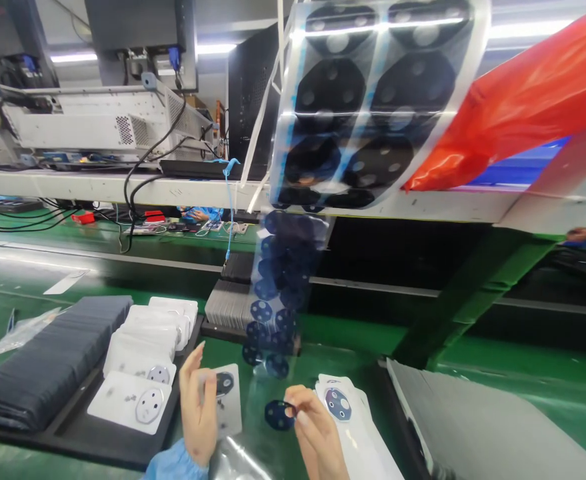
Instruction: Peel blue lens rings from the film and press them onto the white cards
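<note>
My left hand [199, 407] holds a white phone back cover [227, 407] upright, its round camera cut-out facing me. My right hand [315, 430] pinches a dark round lens sticker [277, 415] at the bottom end of a clear film strip [277, 293] that hangs down in front of me, carrying several more dark stickers. The sticker sits just right of the cover, apart from it. A fanned stack of white covers [345, 413] lies under my right hand.
A black tray [87, 433] at left holds rows of white covers [145, 347] and dark covers [47, 363]. A wide sheet of large black stickers [367, 100] hangs above, beside red film [523, 93]. A grey panel [483, 427] lies at right. Another worker's sleeves [200, 213] show across the bench.
</note>
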